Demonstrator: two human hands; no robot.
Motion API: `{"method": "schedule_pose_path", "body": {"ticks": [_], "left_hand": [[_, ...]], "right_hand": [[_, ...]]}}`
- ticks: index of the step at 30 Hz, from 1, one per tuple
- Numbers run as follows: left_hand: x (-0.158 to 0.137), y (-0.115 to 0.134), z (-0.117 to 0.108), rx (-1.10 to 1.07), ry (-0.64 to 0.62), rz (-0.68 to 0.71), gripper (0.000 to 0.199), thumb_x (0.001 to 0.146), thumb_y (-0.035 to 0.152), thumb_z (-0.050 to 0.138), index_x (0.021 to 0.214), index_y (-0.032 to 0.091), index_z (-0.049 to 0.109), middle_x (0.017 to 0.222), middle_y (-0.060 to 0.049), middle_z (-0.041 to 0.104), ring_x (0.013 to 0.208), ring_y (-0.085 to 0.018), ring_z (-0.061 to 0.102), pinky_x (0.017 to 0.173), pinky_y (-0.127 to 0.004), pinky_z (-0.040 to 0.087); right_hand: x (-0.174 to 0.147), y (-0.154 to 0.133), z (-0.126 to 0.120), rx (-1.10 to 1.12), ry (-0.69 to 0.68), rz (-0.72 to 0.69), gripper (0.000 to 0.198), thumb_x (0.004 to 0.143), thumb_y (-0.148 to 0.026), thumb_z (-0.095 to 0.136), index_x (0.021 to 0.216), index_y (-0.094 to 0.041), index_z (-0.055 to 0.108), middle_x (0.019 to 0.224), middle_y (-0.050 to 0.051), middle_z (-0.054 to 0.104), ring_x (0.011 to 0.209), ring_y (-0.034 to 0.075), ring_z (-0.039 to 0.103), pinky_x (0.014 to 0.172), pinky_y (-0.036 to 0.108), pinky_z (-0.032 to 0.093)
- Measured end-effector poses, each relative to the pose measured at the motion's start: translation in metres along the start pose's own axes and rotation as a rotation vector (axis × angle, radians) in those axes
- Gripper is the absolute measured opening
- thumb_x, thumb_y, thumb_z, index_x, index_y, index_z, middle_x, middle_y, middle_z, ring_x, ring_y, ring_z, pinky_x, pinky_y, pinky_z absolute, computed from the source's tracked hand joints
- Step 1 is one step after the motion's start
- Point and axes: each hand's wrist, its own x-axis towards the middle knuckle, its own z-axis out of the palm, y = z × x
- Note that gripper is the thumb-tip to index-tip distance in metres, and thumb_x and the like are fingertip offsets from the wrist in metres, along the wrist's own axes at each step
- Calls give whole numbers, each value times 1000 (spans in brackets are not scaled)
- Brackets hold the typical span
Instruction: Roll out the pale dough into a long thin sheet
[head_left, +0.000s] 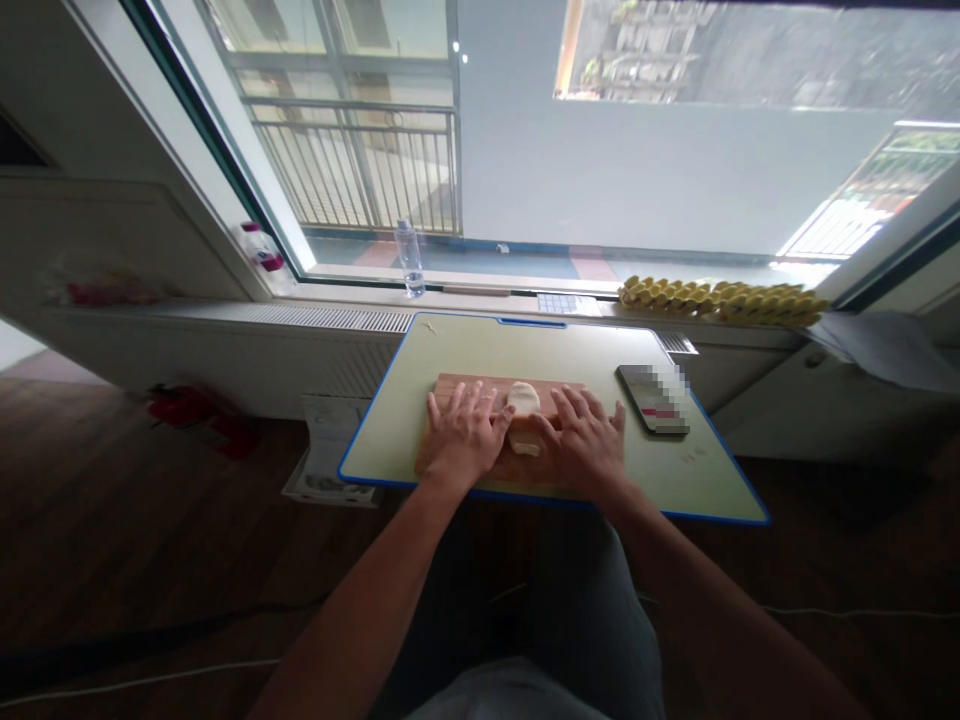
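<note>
A flat piece of pale dough (523, 397) lies on a wooden board (551, 468). Across its middle runs a thin wooden rolling pin (525, 424), so the dough shows above and below it. My left hand (466, 428) rests flat over the pin's left part, fingers stretched forward and apart. On the other side my right hand (587, 432) lies over the right part, its fingers spread too. Both thumbs point inward near the dough's edges. The pin's ends are hidden under my hands.
The board sits on a small blue-edged table (390, 420). A phone (651, 398) lies at the table's right. Along the windowsill are a water bottle (409, 260) and yellow egg-carton-like trays (720, 300). A white box (330, 485) stands below, on the left.
</note>
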Motion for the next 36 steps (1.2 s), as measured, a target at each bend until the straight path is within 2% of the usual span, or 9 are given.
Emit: {"method": "schedule_pose_path", "body": {"ticks": [4,9,14,19,26,32,36], "left_hand": [[28,0,3,29,-15,-25,63,109,60,30,148,29,68,165,-11,53,155,-37,43,130,-73,15],[68,-3,8,46,-113,-57,62,107,59,31,149,31,67,166,-11,53,152,-38,45,128,-74,18],[104,-8,9,24,-245,-108,60,104,58,36,152,34,63,168,-9,50,153,-38,44,127,-73,21],[125,-8,8,18,-233,-95,57,104,55,37,147,32,66,162,-11,57,145,-37,52,125,-72,28],[128,-7,10,41,-201,-38,53,104,52,39,137,28,72,155,-13,62,137,-36,57,122,-67,35],[109,-7,11,42,-163,-31,47,105,49,40,134,32,73,155,-9,63,139,-34,55,124,-66,32],[95,-2,2,69,-208,-22,49,105,48,39,138,32,71,162,-10,57,144,-35,52,123,-69,33]], "right_hand": [[30,0,1,19,-42,2,69,112,-62,24,154,-21,59,160,13,58,151,35,42,127,65,14],[70,3,2,21,-196,70,78,109,-68,25,162,-16,51,165,15,51,156,36,37,126,61,25],[105,9,7,60,-295,79,82,106,-74,26,168,-23,42,169,13,46,157,38,35,124,63,28],[126,13,15,115,-351,107,81,104,-75,27,166,-26,46,168,12,48,154,38,40,122,62,33],[123,11,13,143,-331,137,73,104,-64,36,161,-21,52,165,14,52,152,37,43,122,62,32],[102,6,8,54,-299,111,70,106,-60,32,163,-22,49,166,13,50,151,36,42,122,60,32],[84,3,3,31,-265,102,66,108,-56,30,158,-21,56,161,13,56,147,35,46,119,58,35]]}}
